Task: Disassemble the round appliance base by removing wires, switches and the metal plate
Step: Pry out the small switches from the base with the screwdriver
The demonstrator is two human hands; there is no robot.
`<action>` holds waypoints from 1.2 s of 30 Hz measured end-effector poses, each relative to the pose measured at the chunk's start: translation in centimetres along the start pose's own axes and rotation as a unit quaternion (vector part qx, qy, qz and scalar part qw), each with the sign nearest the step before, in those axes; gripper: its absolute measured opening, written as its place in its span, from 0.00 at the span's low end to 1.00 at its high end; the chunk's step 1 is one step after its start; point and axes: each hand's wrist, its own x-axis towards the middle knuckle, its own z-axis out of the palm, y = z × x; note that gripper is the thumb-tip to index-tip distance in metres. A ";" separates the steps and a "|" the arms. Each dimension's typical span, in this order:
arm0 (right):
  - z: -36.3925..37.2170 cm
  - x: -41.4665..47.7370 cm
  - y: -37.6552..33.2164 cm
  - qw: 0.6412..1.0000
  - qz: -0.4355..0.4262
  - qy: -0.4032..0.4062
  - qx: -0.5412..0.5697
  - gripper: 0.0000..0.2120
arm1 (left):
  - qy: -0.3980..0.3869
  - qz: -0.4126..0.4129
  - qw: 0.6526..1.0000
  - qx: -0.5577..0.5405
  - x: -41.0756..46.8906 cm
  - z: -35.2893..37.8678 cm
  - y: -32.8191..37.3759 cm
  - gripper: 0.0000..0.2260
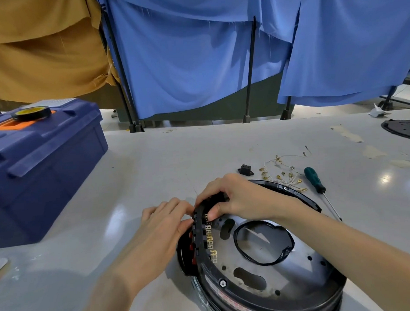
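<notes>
left hand (164, 224), right hand (233, 198) on switches (191, 247)

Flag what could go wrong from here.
The right hand grips the rim of the round black appliance base, thumb beside the row of bare brass terminals; a slip might scrape it. The left hand presses the rim's outside by the red switches; one popping free suddenly could jolt the base.

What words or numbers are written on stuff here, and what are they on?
Nothing here can be read.
Sticker on the round appliance base: red print, too blurred to read.
White label on the blue toolbox: too small and blurred.
Yellow middle of the tape roll: no readable mark.
</notes>
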 end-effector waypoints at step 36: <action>1.8 0.1 0.4 0.983 -0.010 0.019 -0.184 0.14 | 0.009 0.054 0.998 0.039 -0.5 1.3 -1.4 0.19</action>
